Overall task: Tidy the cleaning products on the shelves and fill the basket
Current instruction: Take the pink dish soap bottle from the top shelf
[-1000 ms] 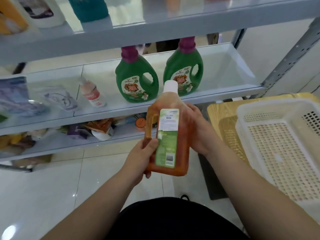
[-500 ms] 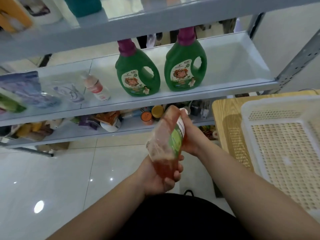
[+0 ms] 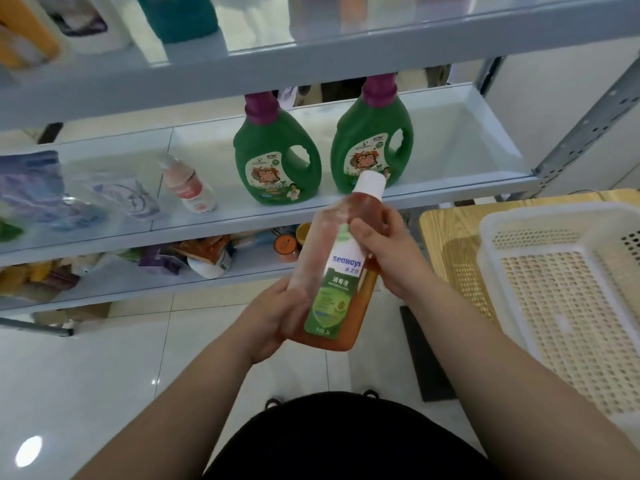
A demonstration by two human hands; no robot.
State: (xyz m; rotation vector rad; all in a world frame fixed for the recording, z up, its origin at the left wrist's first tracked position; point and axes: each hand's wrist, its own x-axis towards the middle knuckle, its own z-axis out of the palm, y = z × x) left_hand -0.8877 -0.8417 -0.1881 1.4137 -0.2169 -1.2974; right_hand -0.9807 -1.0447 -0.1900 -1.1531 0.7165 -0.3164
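Observation:
I hold an amber disinfectant bottle (image 3: pixel 341 271) with a white cap and a green and white label in front of the shelves, tilted with its cap up and to the right. My left hand (image 3: pixel 273 315) grips its lower left side. My right hand (image 3: pixel 388 251) wraps its upper right side and handle. Two green detergent jugs with purple caps, one on the left (image 3: pixel 277 157) and one on the right (image 3: pixel 372 143), stand on the middle shelf (image 3: pixel 450 199). A white perforated basket (image 3: pixel 568 306) sits at the right, empty.
The basket rests on a wooden table (image 3: pixel 446 244). A small pink-labelled bottle (image 3: pixel 188 187) and plastic pouches (image 3: pixel 45 192) lie on the middle shelf's left part. The lower shelf (image 3: pixel 145 285) holds mixed packets and jars. More bottles stand on the top shelf (image 3: pixel 242 64). The floor is glossy tile.
The bottle has been turned around in my hands: its back label faced me a second ago, it was mid-spin half a second ago, and its front label faces me now.

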